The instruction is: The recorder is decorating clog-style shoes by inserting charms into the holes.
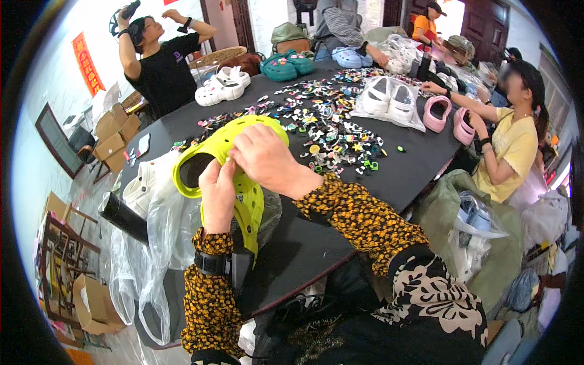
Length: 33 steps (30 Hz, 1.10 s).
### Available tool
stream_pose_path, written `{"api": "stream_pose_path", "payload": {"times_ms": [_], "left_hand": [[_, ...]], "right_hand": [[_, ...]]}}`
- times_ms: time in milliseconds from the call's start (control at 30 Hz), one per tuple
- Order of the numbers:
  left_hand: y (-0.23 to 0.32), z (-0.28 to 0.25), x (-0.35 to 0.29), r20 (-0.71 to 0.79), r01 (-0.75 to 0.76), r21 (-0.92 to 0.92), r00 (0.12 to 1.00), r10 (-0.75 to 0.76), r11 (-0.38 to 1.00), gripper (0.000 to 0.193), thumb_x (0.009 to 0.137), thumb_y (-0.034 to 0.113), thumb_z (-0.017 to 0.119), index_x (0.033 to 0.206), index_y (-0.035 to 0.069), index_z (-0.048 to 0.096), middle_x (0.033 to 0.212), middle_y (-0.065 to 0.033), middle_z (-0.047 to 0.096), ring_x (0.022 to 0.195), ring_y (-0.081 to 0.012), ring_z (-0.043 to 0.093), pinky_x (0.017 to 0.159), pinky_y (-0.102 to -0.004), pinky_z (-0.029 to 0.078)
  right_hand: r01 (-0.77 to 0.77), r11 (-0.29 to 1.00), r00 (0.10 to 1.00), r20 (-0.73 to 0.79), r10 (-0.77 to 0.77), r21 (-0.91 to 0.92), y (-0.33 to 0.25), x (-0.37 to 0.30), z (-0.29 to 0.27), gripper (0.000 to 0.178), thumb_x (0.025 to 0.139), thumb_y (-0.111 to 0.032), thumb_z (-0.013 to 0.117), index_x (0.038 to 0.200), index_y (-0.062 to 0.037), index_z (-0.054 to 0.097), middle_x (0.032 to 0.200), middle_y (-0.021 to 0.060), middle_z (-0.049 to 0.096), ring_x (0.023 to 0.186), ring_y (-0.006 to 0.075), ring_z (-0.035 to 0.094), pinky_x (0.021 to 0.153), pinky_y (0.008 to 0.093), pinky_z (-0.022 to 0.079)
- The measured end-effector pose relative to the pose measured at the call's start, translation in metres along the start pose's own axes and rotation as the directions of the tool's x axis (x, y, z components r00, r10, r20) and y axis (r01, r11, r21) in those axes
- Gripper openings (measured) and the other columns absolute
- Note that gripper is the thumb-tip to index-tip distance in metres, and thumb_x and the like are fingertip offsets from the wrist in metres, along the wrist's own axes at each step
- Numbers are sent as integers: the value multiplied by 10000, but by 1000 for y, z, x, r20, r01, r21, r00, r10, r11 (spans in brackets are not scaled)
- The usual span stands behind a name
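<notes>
A lime-green foam clog (210,145) is in front of me at the table's near left, its foot opening on the left. My left hand (217,193) pinches at the rim of that opening, fingers closed. Across the top of the clog my right hand (266,157) bends its fingers, and its thumb and fingertips meet those of the left. Whatever small thing lies between these fingertips is hidden. Below, partly behind my left hand, shows a second lime-green clog (254,210). Many small coloured shoe charms (340,131) lie loose beyond my hands.
The dark table (389,167) also bears white clogs (222,86), bagged white clogs (389,100), teal clogs (286,66) and pink clogs (435,114). Clear plastic bags (155,243) and a black cylinder (123,216) are at the left edge. Several people work around the table.
</notes>
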<state>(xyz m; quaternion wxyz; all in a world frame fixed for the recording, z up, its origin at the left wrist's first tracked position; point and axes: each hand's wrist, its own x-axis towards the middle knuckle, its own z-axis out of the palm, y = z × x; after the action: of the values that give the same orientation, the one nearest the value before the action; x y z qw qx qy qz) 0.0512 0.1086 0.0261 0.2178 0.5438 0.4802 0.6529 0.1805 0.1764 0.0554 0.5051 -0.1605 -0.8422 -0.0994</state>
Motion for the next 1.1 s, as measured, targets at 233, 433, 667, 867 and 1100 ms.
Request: {"api": "stream_pose_path", "payload": {"times_ms": [233,433,667,867,1100], "left_hand": [[11,7,-5,-27,21,-10,999,-22,1000,148,900,75,510,909,-47,592,818,21,579,761,-47,478,668,-215,391],[9,8,-3,-83,23,-89,996,-30,996,137,907,63,517,899,-46,599,809,30,576,746,-38,465,655,-209,389],[8,10,-1,-86,35,-169,995,-50,985,131,907,59,510,860,-25,599,806,34,577,741,-30,472,648,-203,390],[4,4,-1,-67,74,-157,994,-86,985,196,894,85,544,1025,-40,620,906,9,615,821,-61,529,725,-216,413],[3,6,1,-61,98,-237,991,-115,967,212,894,90,543,1042,-39,624,937,-13,633,835,-69,550,739,-219,426]], "right_hand": [[87,994,965,-242,-102,-73,10,12,21,227,805,-224,633,667,-86,518,638,55,527,630,246,540,622,381,426],[128,990,929,-344,-138,-51,13,16,30,240,797,-212,642,646,-99,493,613,46,523,601,234,546,579,373,430],[113,990,922,-362,-134,-80,14,16,33,233,780,-188,643,638,-90,486,603,58,508,575,252,533,556,380,423],[96,992,928,-353,-117,-77,10,15,32,222,771,-164,635,628,-88,484,601,57,506,570,251,531,549,377,423],[90,993,935,-339,-110,-73,10,13,31,209,769,-168,633,631,-90,496,608,51,512,578,243,535,560,371,433]]}}
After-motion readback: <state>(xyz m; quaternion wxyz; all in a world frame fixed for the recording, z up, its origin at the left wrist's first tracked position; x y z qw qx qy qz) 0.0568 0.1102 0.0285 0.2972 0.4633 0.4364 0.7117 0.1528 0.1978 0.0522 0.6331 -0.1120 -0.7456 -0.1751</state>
